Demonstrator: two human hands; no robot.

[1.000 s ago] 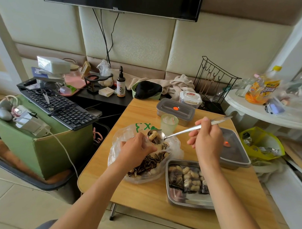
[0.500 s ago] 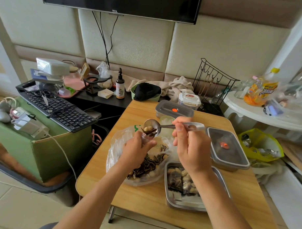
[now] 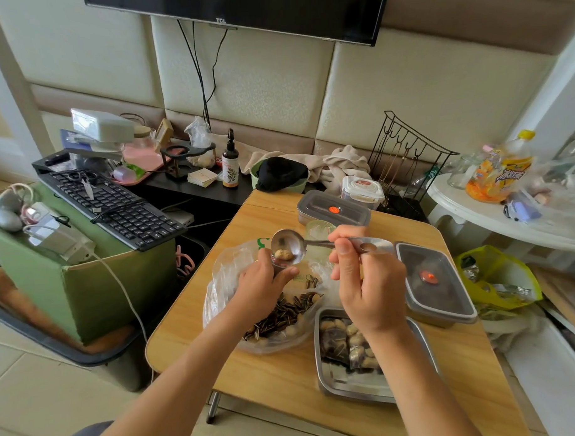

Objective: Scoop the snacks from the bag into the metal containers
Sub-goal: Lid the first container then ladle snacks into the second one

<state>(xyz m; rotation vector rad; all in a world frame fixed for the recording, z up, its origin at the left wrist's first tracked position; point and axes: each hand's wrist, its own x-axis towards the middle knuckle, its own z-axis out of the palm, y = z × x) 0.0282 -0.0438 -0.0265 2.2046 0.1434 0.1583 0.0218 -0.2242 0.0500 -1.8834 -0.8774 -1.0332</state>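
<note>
A few pale, lumpy snacks (image 3: pixel 283 254) lie in the bowl of a metal spoon (image 3: pixel 293 243), which is held level over the far side of a clear plastic bag (image 3: pixel 221 285). The right hand (image 3: pixel 366 280) grips the spoon's handle, thumb and curled fingers closed round it, with the handle's flat end sticking out to the right. The left hand (image 3: pixel 260 284) sits just under the spoon bowl with its fingers curled, holding the bag's upper edge. A small dark piece shows at its fingertips, but what it is cannot be told. Lower in the bag lies a heap of striped sunflower seeds (image 3: pixel 284 314) mixed with more pale pieces. Just right of the bag, partly behind the right wrist, is an open metal container (image 3: pixel 347 390) with seeds and pale pieces piled in its far half and its near half bare. Two lidded containers (image 3: pixel 445 297) stand farther off, one to the right of the hand and one at the table's far edge, each with an orange spot on its dark lid. A small clear cup (image 3: pixel 317 229) stands behind the spoon. Everything rests on a wooden table (image 3: pixel 278 378). To the left a black keyboard (image 3: pixel 116 207) lies on a green box (image 3: pixel 103 296), and to the right a white round table (image 3: pixel 495 230) carries bottles and bags.
</note>
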